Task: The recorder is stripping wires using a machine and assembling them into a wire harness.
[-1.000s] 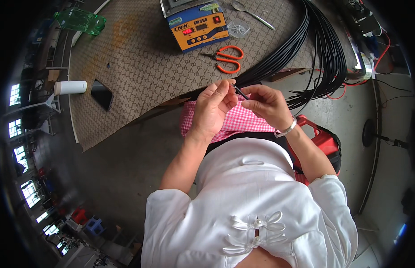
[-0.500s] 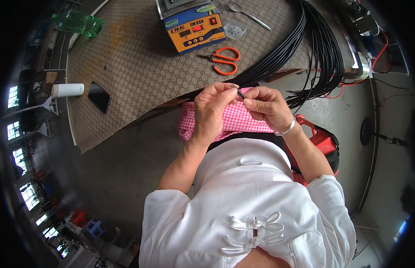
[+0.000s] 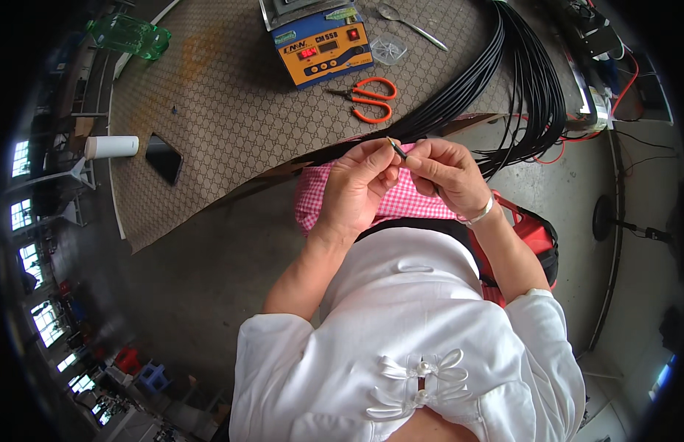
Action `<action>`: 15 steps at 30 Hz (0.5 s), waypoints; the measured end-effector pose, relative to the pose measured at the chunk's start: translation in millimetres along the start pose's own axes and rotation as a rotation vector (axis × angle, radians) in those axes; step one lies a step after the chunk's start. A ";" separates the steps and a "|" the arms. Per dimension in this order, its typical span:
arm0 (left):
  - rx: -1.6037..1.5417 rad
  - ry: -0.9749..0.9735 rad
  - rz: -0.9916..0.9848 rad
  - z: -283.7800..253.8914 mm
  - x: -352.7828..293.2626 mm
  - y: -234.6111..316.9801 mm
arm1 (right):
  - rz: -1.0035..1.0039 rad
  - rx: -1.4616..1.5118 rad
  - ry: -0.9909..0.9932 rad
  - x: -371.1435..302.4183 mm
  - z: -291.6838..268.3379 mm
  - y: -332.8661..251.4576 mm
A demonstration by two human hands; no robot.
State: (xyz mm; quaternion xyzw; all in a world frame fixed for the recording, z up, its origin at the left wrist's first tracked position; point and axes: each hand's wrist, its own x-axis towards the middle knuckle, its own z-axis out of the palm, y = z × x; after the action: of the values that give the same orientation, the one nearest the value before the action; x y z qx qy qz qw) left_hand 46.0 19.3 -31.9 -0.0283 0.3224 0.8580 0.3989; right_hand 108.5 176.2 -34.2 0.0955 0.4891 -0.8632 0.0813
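Note:
Over my lap, just off the table's near edge, both hands meet at a thin black cable (image 3: 399,152). My left hand (image 3: 354,186) pinches the cable's end between thumb and fingertips; a small yellowish tip shows there. Thumb and fingers of my right hand (image 3: 454,177) are closed on the black cable a little further along. Beyond the hands lies a large bundle of black cables (image 3: 460,88), its loose ends hanging over the table edge at the right. Where the held cable runs past my right hand is hidden.
Orange-handled scissors (image 3: 371,99) lie on the patterned table (image 3: 231,118), before a blue and orange heating unit (image 3: 323,55) with a lit red display. Nearby are a spoon (image 3: 416,28) and clear plastic piece (image 3: 388,49). Further left are a phone (image 3: 163,159), white cup (image 3: 112,147) and green bottle (image 3: 128,38).
My hands have shifted slightly to the right and turned a little, and the yellowish tip now shows at the cable's end. The red digits have moved to the unit's left display.

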 end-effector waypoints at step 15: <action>0.246 0.127 0.297 5.7 -2.8 -2.0 | -0.214 -0.256 0.154 -0.1 13.4 8.9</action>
State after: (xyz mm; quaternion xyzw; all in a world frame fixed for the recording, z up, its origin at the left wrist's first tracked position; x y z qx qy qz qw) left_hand 50.5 21.7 -27.7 0.0143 0.4500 0.8579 0.2474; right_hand 109.5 160.2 -34.8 0.0977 0.6073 -0.7876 -0.0374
